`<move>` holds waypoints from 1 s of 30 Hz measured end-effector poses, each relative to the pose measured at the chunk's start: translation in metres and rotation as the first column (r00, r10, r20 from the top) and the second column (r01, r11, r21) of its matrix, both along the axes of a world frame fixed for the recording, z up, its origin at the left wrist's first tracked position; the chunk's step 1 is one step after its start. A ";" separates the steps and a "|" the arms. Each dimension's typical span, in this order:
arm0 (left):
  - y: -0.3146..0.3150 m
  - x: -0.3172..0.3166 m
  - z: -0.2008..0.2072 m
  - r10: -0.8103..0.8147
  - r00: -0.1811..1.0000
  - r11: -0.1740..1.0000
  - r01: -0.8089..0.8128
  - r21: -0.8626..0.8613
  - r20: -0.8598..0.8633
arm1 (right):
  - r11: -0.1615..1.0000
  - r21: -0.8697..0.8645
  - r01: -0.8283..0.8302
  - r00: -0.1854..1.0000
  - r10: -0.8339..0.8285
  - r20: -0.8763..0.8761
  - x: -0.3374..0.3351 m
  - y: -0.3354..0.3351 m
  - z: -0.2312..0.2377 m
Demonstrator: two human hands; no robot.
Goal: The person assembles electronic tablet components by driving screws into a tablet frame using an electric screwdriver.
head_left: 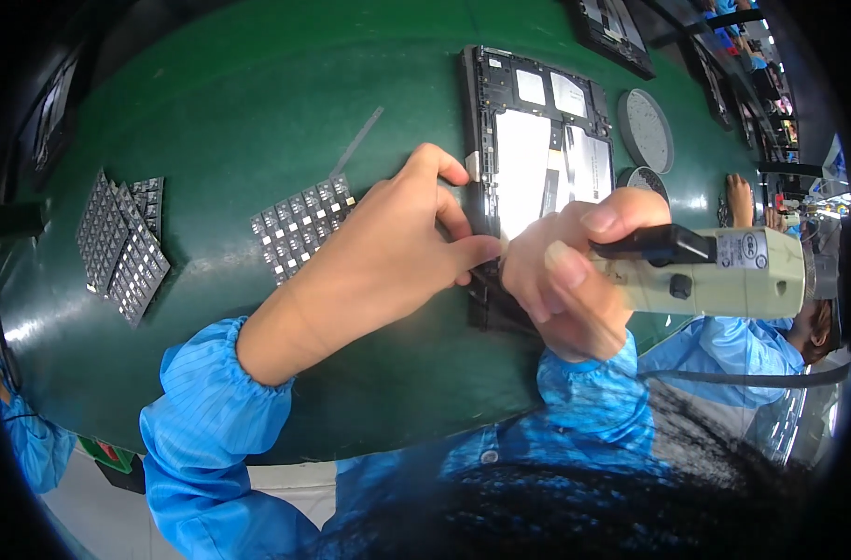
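Observation:
An opened flat electronic device [593,105], with a black frame and white battery-like panels, lies on the green table. My left hand [379,238] is at its left edge, fingers bent, with forefinger and thumb touching the edge. My right hand [575,271] is wrapped round a cream electric screwdriver [743,285] with a black lever. The screwdriver lies sideways over the device's near right part, its grip end out to the right. Its tip is hidden behind my right hand, as is the device's near right corner.
A sheet of small dark pieces [299,219] and a thin grey strip [358,140] lie left of my left hand. More such sheets [118,238] overlap at far left. Round dishes [646,131] stand right of the device. Another device [617,33] lies beyond; a co-worker's hand [740,199] is at right.

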State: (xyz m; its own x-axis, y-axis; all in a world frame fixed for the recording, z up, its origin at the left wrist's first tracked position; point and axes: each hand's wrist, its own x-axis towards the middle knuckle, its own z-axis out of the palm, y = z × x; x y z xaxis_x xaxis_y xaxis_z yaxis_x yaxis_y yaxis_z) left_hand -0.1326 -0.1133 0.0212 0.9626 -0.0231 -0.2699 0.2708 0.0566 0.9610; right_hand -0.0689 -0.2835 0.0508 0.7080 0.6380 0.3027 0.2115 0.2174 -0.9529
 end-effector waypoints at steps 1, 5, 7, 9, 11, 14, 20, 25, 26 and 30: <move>0.000 0.000 0.000 0.002 1.000 1.000 -0.002 0.005 0.004 | 1.000 -0.021 -0.001 1.000 0.001 0.004 -0.001 0.001 0.002; -0.001 0.001 0.001 -0.003 1.000 1.000 0.003 0.010 0.001 | 0.999 -0.039 0.001 1.000 0.000 0.013 -0.001 0.001 0.003; -0.001 0.001 0.001 0.001 1.000 1.000 -0.001 0.004 -0.017 | 0.998 -0.058 0.005 1.000 -0.004 0.030 0.001 0.000 0.004; -0.001 0.001 0.001 -0.002 1.000 1.000 0.002 0.011 -0.013 | 0.997 -0.076 0.008 0.999 -0.005 0.045 0.001 0.000 0.005; -0.001 0.001 0.000 -0.002 1.000 1.000 0.002 0.018 -0.010 | 1.000 -0.027 -0.015 1.000 0.015 0.017 -0.001 0.002 0.006; -0.001 0.001 0.000 0.002 1.000 1.000 -0.002 0.005 -0.008 | 0.997 -0.050 -0.051 0.996 0.055 0.077 0.001 0.003 0.006; -0.001 0.001 0.000 0.002 1.000 1.000 -0.002 0.027 0.012 | 0.998 -0.057 -0.039 0.997 0.043 0.066 0.001 0.000 0.003; -0.002 0.000 -0.001 0.012 1.000 1.000 -0.012 0.021 0.027 | 0.997 -0.064 -0.042 0.996 0.047 0.074 0.001 -0.001 0.006; -0.002 0.000 -0.001 0.013 1.000 1.000 -0.013 0.020 0.027 | 0.997 -0.057 -0.053 0.996 0.057 0.065 0.001 0.000 0.007; -0.002 0.000 -0.003 0.017 0.999 1.000 -0.017 0.022 0.032 | 0.998 -0.059 -0.032 0.999 0.032 0.014 -0.003 0.003 0.009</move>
